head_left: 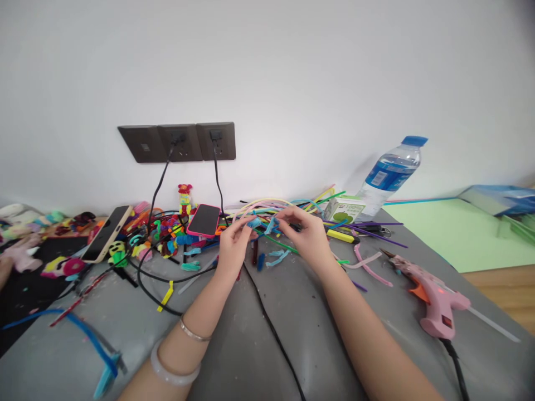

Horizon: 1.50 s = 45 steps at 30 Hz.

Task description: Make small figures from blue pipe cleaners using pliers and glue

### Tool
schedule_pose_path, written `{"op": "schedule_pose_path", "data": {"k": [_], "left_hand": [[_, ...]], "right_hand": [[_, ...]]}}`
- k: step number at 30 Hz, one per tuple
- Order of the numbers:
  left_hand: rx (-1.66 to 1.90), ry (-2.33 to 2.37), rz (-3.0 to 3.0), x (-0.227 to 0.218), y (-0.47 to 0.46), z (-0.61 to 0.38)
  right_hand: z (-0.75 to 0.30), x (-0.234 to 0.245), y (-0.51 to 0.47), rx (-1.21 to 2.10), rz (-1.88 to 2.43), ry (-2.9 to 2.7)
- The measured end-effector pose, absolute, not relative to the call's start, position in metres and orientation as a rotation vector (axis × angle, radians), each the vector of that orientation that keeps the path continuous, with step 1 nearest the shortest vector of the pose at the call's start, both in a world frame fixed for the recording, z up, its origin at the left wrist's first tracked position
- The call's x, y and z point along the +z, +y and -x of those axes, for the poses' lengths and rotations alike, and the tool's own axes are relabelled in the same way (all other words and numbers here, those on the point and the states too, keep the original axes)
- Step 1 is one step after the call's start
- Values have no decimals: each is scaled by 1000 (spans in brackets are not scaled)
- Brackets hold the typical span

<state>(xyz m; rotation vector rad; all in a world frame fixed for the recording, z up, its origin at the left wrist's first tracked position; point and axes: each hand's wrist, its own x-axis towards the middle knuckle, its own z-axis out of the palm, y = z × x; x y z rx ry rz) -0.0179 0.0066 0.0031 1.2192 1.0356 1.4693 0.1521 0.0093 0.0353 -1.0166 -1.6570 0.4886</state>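
Observation:
My left hand (pixel 236 238) is closed in a pinch at the middle of the table, holding one side of a small light-blue pipe cleaner piece (pixel 255 223). Facing it, my right hand (pixel 304 231) pinches a second bit of blue pipe cleaner (pixel 271 225); whether the two bits are joined I cannot tell. Just below the fingers lie loose light-blue pipe cleaner pieces (pixel 278 257) and a short dark-blue piece (pixel 261 262). Behind the hands spreads a bundle of long coloured pipe cleaners (pixel 267 204).
A pink glue gun (pixel 437 301) lies at right, its cord running forward. Nearby are a yellow utility knife (pixel 341 236), a small box (pixel 345 210) and a tilted water bottle (pixel 390 175). Two phones (pixel 204 220), pipe cleaner figures (pixel 117 253) and black cables (pixel 267 317) crowd the left. Another person's hand (pixel 5 271) shows far left.

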Motion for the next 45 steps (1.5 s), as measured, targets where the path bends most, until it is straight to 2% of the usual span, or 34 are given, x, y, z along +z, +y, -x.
{"op": "schedule_pose_path", "data": {"k": [6, 14, 24, 29, 45], "left_hand": [[1466, 952, -1449, 9, 3, 14], [1304, 1010, -1507, 10, 1, 13], [1374, 1001, -1515, 14, -3, 13], [1457, 1109, -1490, 10, 0, 16], [1471, 1008, -1594, 16, -8, 15]], "right_hand": [[-153, 34, 11, 586, 904, -1714], [-149, 35, 8, 543, 888, -1809], [-146, 42, 3, 652, 819, -1789], [-150, 42, 4, 817, 838, -1754], [-157, 39, 7, 1358, 887, -1462]]}}
